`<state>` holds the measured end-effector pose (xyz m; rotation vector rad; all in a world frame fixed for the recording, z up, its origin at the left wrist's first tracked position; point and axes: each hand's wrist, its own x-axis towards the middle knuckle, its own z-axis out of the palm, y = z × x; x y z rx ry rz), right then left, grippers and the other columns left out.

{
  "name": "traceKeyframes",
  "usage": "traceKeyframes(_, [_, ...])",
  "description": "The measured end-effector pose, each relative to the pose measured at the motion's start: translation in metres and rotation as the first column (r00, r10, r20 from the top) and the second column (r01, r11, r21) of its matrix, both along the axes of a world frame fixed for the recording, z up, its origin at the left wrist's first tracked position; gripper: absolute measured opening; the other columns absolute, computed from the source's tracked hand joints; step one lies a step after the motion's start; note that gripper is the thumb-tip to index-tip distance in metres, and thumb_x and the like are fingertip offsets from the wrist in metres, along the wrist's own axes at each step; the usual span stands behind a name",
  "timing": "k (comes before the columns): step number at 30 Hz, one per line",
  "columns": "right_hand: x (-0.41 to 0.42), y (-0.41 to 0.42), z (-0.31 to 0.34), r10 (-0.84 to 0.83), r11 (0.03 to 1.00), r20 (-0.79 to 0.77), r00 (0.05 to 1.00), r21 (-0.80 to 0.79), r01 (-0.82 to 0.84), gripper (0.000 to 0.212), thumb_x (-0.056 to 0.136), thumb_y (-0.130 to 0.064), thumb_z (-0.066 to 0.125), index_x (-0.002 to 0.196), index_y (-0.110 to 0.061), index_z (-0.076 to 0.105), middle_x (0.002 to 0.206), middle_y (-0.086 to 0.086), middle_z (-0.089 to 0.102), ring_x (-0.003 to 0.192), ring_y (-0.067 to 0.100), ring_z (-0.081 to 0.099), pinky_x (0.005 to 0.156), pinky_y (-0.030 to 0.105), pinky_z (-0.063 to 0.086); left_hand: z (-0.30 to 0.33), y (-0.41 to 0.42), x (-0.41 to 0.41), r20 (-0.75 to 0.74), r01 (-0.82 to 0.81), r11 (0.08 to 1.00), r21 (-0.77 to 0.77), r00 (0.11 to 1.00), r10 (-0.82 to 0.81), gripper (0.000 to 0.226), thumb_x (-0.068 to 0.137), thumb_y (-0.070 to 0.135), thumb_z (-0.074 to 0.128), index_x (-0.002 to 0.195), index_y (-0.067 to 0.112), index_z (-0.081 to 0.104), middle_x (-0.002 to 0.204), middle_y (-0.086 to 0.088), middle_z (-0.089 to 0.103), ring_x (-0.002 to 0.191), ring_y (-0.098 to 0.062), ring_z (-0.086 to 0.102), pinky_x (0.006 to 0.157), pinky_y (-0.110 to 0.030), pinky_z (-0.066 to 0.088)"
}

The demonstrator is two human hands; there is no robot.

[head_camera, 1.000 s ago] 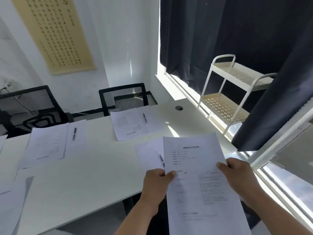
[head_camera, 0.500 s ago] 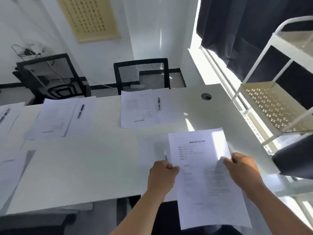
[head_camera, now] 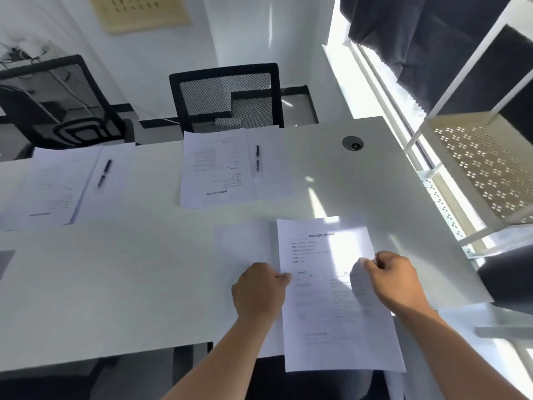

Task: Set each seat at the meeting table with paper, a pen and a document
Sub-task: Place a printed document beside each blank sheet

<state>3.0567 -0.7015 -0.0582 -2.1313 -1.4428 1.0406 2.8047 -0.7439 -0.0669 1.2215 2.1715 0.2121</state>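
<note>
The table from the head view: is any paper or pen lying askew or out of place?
Nothing is badly wrong. The printed document, pinched by the left hand and right hand, overhangs the table edge, not yet laid down. Both far pens lie on their sheets.

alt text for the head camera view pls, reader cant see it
Both hands, left hand and right hand, hold a printed document over the near edge of a white table. Across it, two seats already have papers and pens.
</note>
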Motion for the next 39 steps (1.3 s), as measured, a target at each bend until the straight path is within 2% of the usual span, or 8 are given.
traceKeyframes(3, [-0.003,0.008,-0.009,0.013,1.0,0.016,1.0,0.0,-0.013,0.048,0.104,-0.023,0.068,0.069,-0.014,0.036,0.06,0.001,0.037,0.057,0.023,0.032,0.055,0.035,0.027,-0.004,0.005,0.001,-0.131,0.048,0.999,0.016,0.99,-0.046,0.051,0.099,0.054,0.065,0.062,0.024,0.045,0.065,0.005,0.063,0.072,-0.023,0.072,0.083,-0.04,0.055])
traceKeyframes(8, [-0.002,0.018,-0.021,0.038,0.999,0.07,0.997,0.011,-0.039,0.043,0.103,-0.026,0.069,0.07,-0.009,0.047,0.058,0.003,0.048,0.057,0.024,0.043,0.054,0.034,0.034,-0.013,0.013,0.002,-0.258,0.094,0.995,0.024,0.962,-0.085,0.044,0.101,0.059,0.06,0.07,0.029,0.05,0.087,0.005,0.061,0.091,-0.02,0.062,0.087,-0.039,0.046])
traceKeyframes(14, [-0.006,0.029,-0.036,0.078,0.996,0.177,0.981,0.03,-0.084,0.036,0.101,-0.029,0.07,0.074,-0.01,0.056,0.064,0.004,0.061,0.065,0.023,0.057,0.058,0.034,0.04,-0.024,0.018,0.004,-0.357,0.112,0.994,0.011,0.929,-0.101,0.041,0.102,0.061,0.058,0.078,0.027,0.063,0.088,0.006,0.055,0.091,-0.019,0.057,0.083,-0.037,0.04])
traceKeyframes(20, [-0.011,0.037,-0.046,0.112,0.989,0.256,0.96,0.068,-0.133,0.037,0.1,-0.023,0.07,0.07,-0.006,0.055,0.065,0.004,0.058,0.065,0.02,0.051,0.054,0.031,0.032,-0.033,0.02,0.001,-0.37,0.081,0.996,0.034,0.927,-0.062,0.036,0.1,0.057,0.06,0.082,0.026,0.063,0.088,0.005,0.054,0.09,-0.02,0.054,0.08,-0.037,0.036])
traceKeyframes(25, [-0.011,0.034,-0.053,0.143,0.984,0.331,0.933,0.057,-0.17,0.043,0.1,-0.021,0.064,0.065,-0.018,0.04,0.072,0.004,0.049,0.084,0.039,0.054,0.064,0.036,0.033,-0.035,0.021,0.001,-0.359,0.069,0.996,0.051,0.932,-0.046,0.035,0.099,0.056,0.063,0.084,0.025,0.061,0.091,0.004,0.056,0.09,-0.021,0.055,0.081,-0.037,0.038])
traceKeyframes(29, [-0.015,0.034,-0.051,0.14,0.988,0.34,0.93,0.011,-0.153,0.021,0.099,-0.028,0.069,0.093,-0.01,0.061,0.102,0.014,0.06,0.108,0.042,0.054,0.088,0.044,0.044,-0.033,0.02,-0.001,-0.306,0.037,0.996,0.076,0.952,-0.012,0.034,0.096,0.061,0.067,0.087,0.028,0.065,0.093,0.006,0.058,0.092,-0.02,0.058,0.082,-0.037,0.042])
traceKeyframes(32, [-0.017,0.03,-0.048,0.143,0.986,0.398,0.906,0.024,-0.165,0.045,0.097,-0.035,0.075,0.124,-0.001,0.064,0.121,0.024,0.059,0.119,0.045,0.05,0.104,0.049,0.043,-0.027,0.016,-0.009,-0.235,-0.004,0.995,0.097,0.972,0.027,0.036,0.092,0.065,0.072,0.093,0.03,0.064,0.1,0.006,0.058,0.098,-0.02,0.06,0.087,-0.038,0.046])
traceKeyframes(39, [-0.038,0.004,-0.018,0.379,0.909,0.447,0.81,-0.014,-0.417,0.065,0.09,-0.052,0.078,0.143,-0.02,0.057,0.132,0.007,0.048,0.119,0.031,0.044,0.099,0.044,0.042,-0.008,-0.008,-0.048,-0.18,0.086,0.992,0.096,0.981,-0.067,0.05,0.089,0.069,0.075,0.123,0.035,0.06,0.117,0.012,0.046,0.12,-0.016,0.056,0.097,-0.036,0.038])
